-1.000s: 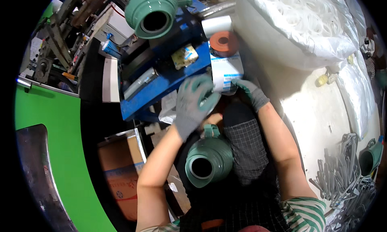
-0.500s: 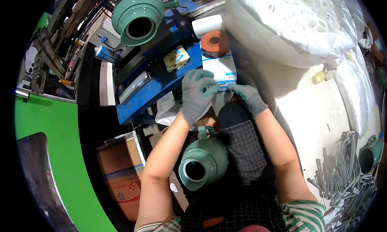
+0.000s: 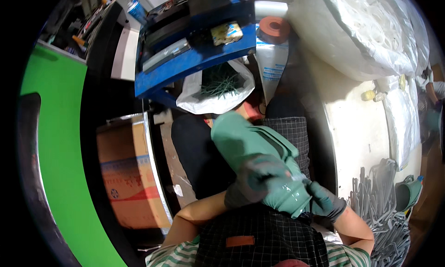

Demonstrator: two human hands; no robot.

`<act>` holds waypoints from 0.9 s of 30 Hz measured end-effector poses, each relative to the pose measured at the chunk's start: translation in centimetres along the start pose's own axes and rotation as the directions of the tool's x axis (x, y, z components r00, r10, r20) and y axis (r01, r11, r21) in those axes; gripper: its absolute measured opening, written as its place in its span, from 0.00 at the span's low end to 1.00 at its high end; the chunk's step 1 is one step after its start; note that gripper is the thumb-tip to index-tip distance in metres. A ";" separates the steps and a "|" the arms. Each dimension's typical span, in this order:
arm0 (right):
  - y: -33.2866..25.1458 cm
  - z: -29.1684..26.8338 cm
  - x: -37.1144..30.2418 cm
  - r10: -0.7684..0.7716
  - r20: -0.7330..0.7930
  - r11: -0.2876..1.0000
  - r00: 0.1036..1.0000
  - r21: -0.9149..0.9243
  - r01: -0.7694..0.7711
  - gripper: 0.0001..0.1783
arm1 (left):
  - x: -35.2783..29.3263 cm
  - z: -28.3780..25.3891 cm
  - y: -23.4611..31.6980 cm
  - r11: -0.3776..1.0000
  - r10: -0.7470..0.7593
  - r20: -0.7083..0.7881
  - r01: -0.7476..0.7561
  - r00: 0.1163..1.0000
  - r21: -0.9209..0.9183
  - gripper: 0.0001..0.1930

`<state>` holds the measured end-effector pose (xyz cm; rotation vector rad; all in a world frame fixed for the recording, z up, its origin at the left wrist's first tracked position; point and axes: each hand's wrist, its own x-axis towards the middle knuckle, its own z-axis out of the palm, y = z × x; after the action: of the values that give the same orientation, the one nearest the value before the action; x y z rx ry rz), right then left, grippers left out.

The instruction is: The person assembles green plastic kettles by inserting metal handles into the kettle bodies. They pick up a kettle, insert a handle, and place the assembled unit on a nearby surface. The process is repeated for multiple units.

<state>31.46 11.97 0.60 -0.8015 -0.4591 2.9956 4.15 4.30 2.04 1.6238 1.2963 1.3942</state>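
A green plastic thermos jug [image 3: 241,139] lies slanted across my lap, its base away from me and its neck close to my apron. The handle runs along its upper right side. My right hand [image 3: 327,203], in a grey-green glove, grips the jug at the neck end. Over the neck is my left hand [image 3: 257,179], gloved too and smeared by motion, its fingers curled. A shiny spot shows beside its fingertips; I cannot tell whether it is a film or a glint. The jug's mouth is hidden.
Ahead stands a blue bench [image 3: 199,60] with an orange tape roll [image 3: 274,29] and label sheet [image 3: 273,70] beside it. Below hangs a white bag [image 3: 187,100] of green strips. Right are a white sack [image 3: 333,44] and grey handle-like parts [image 3: 371,206]; left, a cardboard box [image 3: 123,183].
My hands have left the label sheet and come back to my lap. The jug is turned from mouth facing me to lying slanted, now held. My view has shifted, and the bag of strips shows.
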 end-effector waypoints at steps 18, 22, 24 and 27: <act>2.8 1.3 1.3 -0.571 0.048 0.111 0.819 -0.985 0.135 0.86 | -3.8 -12.8 -2.5 0.682 -0.702 -0.395 0.400 0.592 -0.613 0.10; 3.1 1.5 1.2 -0.569 0.025 0.051 0.822 -0.997 0.066 0.85 | -4.7 -13.2 -3.4 0.853 -0.511 -0.443 0.498 0.736 -0.155 0.09; 3.7 1.1 1.2 -0.596 0.048 0.069 0.801 -0.991 0.111 0.83 | -5.1 -13.4 -3.9 0.827 -0.411 -0.472 0.537 0.780 0.167 0.11; 4.2 1.2 1.2 -0.618 0.045 0.262 0.785 -0.930 0.259 0.80 | -6.0 -13.7 -4.8 0.778 -0.178 -0.551 0.460 0.815 0.429 0.16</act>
<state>30.16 7.70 -0.19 -0.9099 -1.9990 1.7714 -10.07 -1.60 -1.01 1.2903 2.3408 1.3137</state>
